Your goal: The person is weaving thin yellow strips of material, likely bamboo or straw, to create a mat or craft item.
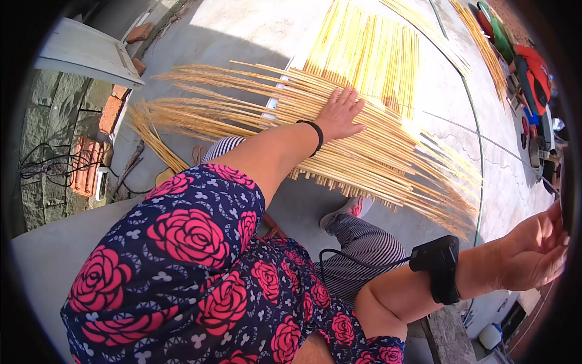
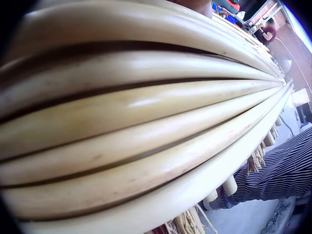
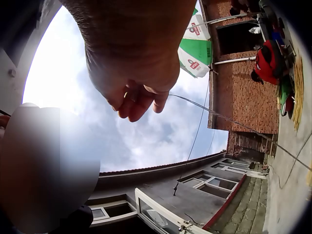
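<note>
My left hand point(image 1: 341, 115) lies with its fingers spread on top of a layer of straw-coloured reed stalks point(image 1: 364, 161). Close up in the left wrist view, the smooth stalks point(image 2: 146, 105) run side by side. Out to the right, my right hand point(image 1: 533, 252) is raised, its fingers curled. A thin cord point(image 3: 214, 113) runs from those fingers in the right wrist view, and my right hand point(image 3: 136, 83) grips its end. In the head view the cord point(image 1: 451, 124) stretches back toward the reeds. Feathery seed heads point(image 1: 182, 112) fan out at the left ends of the stalks.
Beyond the layer, a sunlit reed mat point(image 1: 364, 54) spreads over the concrete floor point(image 1: 242, 36). A green hose point(image 1: 479, 151) crosses the floor at right. More reed bundles point(image 1: 485, 51) and a red bag point(image 1: 533, 73) lie farther off. Bricks point(image 1: 112, 112) and dark cable point(image 1: 54, 161) are at left.
</note>
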`<state>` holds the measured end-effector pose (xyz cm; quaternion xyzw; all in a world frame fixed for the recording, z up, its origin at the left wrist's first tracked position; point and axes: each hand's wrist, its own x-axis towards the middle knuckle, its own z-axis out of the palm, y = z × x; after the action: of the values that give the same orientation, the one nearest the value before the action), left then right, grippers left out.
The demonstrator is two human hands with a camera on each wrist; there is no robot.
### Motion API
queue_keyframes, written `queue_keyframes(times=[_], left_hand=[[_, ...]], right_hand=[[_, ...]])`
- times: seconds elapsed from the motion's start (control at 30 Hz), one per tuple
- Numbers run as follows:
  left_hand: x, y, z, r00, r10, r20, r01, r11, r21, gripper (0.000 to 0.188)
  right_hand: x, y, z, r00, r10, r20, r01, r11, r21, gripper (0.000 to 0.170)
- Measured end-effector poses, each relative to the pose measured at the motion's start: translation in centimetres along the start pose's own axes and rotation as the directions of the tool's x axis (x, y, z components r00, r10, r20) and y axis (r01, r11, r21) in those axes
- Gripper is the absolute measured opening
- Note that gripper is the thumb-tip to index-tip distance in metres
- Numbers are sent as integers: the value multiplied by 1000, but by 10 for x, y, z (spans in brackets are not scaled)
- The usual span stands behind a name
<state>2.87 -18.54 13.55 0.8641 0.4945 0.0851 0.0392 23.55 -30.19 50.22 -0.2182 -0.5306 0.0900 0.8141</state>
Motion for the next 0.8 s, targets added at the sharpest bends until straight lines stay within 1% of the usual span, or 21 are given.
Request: queue_keyframes(times=[0.07,0.1,0.17,0.2,0.3,0.37,0.43,0.47,0.53,0.57,0.63,0.73,0.8], left_hand=[[0,0,-1,1000,1,-13,-1,1000,-16,72],[2,0,-1,1000,3,-30,-3,1000,-16,72],[-1,0,1,999,1,-52,-2,1000,-16,72],[-3,0,1,999,2,-52,-3,1000,-12,72],[1,-1,0,998,11,-65,-10,1000,19,72],[-3,1,-2,998,15,-62,-11,999,53,72],[-1,0,-3,998,10,-65,-7,999,52,71],[-1,0,-2,998,9,-69,-6,999,43,71],[-3,1,-1,999,4,-54,-2,999,38,72],[-1,0,1,997,8,-76,-6,1000,25,72],[-3,0,3,993,11,-116,-11,1000,1,72],[-1,1,3,996,-3,-91,1,1000,-13,73],[-2,0,1,995,7,-98,-8,1000,-11,74]], right_hand=[[-4,18,-11,991,118,61,-116,993,-30,16],[-7,27,-11,989,147,3,-146,988,-40,10],[-11,39,-19,944,256,207,-272,961,49,11],[-12,42,-22,927,279,252,-306,949,75,12],[-12,42,-15,849,323,418,-386,920,72,15],[-13,47,-17,832,319,453,-378,925,42,17],[-15,51,-14,828,349,438,-380,925,-19,17],[-21,54,-10,867,322,381,-329,943,-49,17],[-23,53,-8,840,371,395,-403,915,-3,17],[-23,54,-7,829,388,404,-433,901,24,17],[-25,54,-7,819,407,403,-446,895,2,17],[-34,57,-5,828,429,361,-459,889,-5,18],[-41,61,-6,820,456,346,-501,864,50,18]])
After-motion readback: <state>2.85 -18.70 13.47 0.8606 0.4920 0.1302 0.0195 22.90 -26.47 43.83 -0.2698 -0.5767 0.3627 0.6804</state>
